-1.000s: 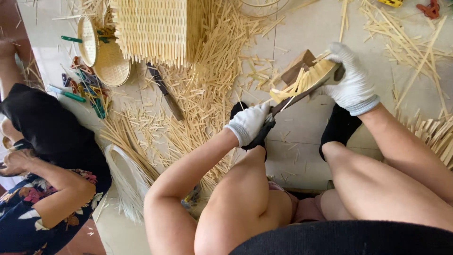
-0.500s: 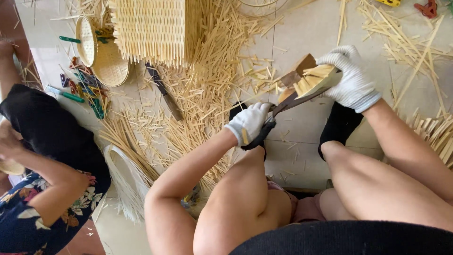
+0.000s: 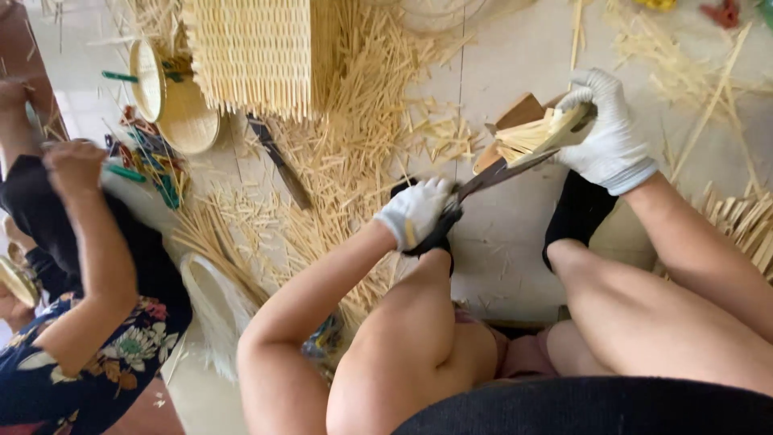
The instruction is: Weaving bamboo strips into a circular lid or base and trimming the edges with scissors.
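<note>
**Gloved fingers clamped on blade and bamboo bundle**

Fingers [image 3: 427, 211] of the left hand [image 3: 415, 213], in a white glove, were wrapped tight around the dark handle of a long knife [image 3: 491, 175]. Its blade ran up and to the right, into a bundle of pale bamboo strips [image 3: 531, 138]. The right hand [image 3: 608, 133], also gloved in white, had its fingers closed over the far end of that bundle, holding it above the tiled floor [image 3: 515, 64] and just in front of a brown wooden block [image 3: 515, 117]. Both bare knees rose below the hands, and a foot in a black sock [image 3: 576, 213] rested on the floor under the right wrist.

Loose bamboo slivers [image 3: 354, 145] lay scattered across the floor to the left, near a second knife [image 3: 282, 165]. A woven bamboo basket [image 3: 254, 52] stood beyond them, with a small round woven tray [image 3: 177, 105] beside it. Another person in a dark flowered top [image 3: 88, 354] sat at the left edge, arm raised
</note>
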